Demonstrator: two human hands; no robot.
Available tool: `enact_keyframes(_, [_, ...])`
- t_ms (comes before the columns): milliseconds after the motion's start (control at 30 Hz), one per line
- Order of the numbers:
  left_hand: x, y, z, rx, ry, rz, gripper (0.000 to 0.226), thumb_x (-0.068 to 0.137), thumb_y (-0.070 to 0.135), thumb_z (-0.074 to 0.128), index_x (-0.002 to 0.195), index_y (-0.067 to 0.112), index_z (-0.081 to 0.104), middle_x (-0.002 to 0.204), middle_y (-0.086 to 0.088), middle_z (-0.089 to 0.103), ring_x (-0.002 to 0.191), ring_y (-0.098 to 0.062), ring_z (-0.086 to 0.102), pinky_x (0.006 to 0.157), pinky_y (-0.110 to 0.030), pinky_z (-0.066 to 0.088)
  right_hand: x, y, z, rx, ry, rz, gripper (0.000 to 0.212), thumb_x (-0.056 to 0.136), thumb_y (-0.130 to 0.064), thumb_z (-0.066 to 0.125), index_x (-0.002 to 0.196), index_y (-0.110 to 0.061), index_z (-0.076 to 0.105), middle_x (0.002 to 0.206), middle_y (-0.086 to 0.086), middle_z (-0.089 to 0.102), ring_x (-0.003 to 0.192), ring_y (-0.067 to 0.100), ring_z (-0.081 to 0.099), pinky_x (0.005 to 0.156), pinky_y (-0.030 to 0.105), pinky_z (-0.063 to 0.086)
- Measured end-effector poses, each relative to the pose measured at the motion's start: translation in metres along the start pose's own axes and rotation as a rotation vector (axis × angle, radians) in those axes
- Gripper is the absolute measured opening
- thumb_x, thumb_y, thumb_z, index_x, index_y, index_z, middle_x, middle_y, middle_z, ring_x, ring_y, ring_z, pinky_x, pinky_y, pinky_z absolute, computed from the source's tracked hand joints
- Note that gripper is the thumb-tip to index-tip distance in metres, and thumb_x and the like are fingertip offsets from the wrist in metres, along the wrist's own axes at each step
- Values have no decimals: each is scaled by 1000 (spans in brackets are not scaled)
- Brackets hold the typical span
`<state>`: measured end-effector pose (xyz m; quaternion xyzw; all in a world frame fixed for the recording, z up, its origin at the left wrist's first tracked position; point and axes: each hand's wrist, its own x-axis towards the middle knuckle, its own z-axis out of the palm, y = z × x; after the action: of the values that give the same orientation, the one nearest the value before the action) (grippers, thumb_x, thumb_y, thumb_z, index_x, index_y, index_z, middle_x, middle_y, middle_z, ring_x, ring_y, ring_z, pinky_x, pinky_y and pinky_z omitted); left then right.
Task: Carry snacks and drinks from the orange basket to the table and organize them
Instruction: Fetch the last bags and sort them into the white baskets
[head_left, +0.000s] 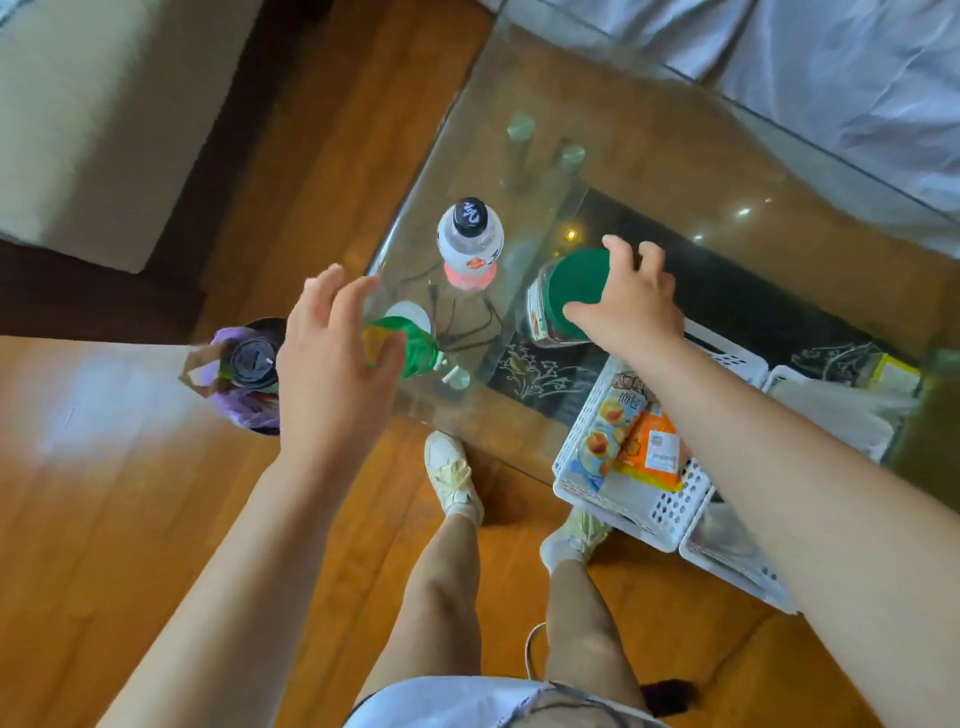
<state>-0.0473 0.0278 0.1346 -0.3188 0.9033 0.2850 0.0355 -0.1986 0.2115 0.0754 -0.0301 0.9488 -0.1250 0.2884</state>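
Right grip (626, 301) clamped on jar (563, 296) lid; left grip (332, 338) wide beside green bottle (402, 345). Near worktop (675, 156) edge; could tip off.

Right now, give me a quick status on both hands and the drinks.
Left hand open beside green bottle. Right hand grips green-lidded jar. Black-capped bottle upright on glass table. Nothing in the way.

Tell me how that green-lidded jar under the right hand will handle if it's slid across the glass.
The jar looks squat and wide, so it probably won't tip easily. It seems full of dark contents, so likely heavy for its size. On the smooth glass table it may slide readily; the right hand grips only its lid, which could turn.
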Motion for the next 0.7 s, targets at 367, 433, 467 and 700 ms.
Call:
enact_keyframes(367, [26,-12,11,-88,-266,-160,32,85,22,51,115,24,63,87,-3,60,69,-19,54,56,-24,38,11,-21,15,-155,-90,24,84,64,-36,77,132,-27,29,131,13,28,116,39,37,84,42,42])
enact_keyframes(433, [27,-11,14,-68,-270,-156,32,84,23,58,116,22,62,87,-3,60,66,-18,52,53,-24,37,-2,-17,19,-167,-106,-68,85,61,-30,77,132,-30,30,132,12,28,116,39,35,85,43,43])
enact_keyframes(467, [27,-10,15,-67,-262,-152,33,84,22,60,116,21,62,88,-3,60,69,-18,52,56,-24,38,-10,-15,22,-179,-108,-117,86,60,-28,78,131,-31,30,132,11,28,116,38,35,85,44,43])
enact_keyframes(700, [20,-6,21,-94,-194,-175,33,86,10,58,118,16,60,108,-5,65,83,-12,50,70,-22,37,-63,-3,54,-278,-101,-368,91,61,-28,78,136,-31,27,139,7,27,123,35,33,89,46,43])
